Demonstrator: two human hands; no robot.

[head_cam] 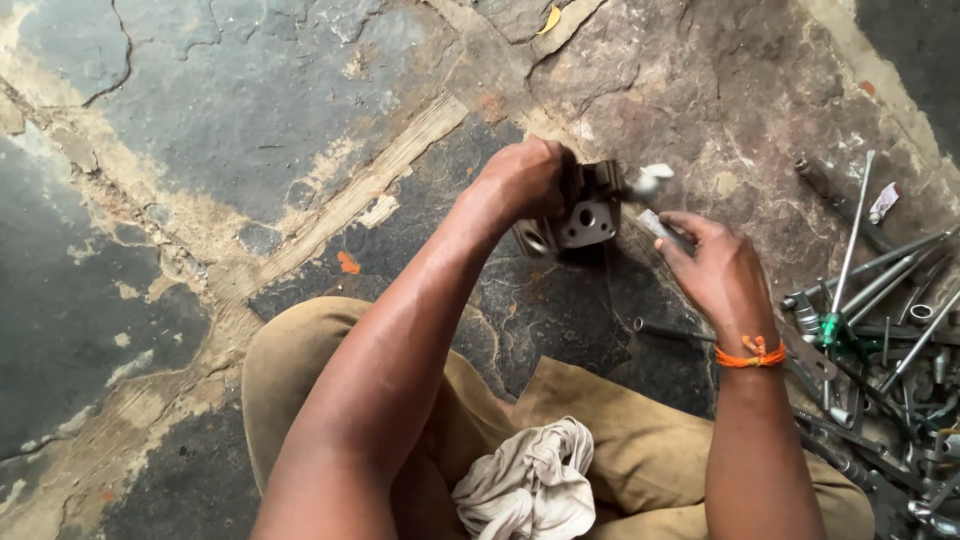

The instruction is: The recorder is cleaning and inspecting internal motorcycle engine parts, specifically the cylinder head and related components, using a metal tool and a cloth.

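Clearly, my left hand (520, 180) is closed around a dark metal engine part (580, 215), held just above the cracked stone floor (250, 130). My right hand (715, 270) pinches a thin metal tool (655, 225) just beside the part. Beyond the left hand the floor gives free room. Near the right wrist lies a crowded pile of tools (880, 340). Below the grip, a pale rag (530, 485) rests on my lap.

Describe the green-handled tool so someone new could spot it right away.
Start at the heap of metal tools on the stone floor, to the side of the right hand. Near the heap's edge closest to that wrist lies the green-handled tool. Its translucent green grip is the only green among grey steel wrenches and rods.
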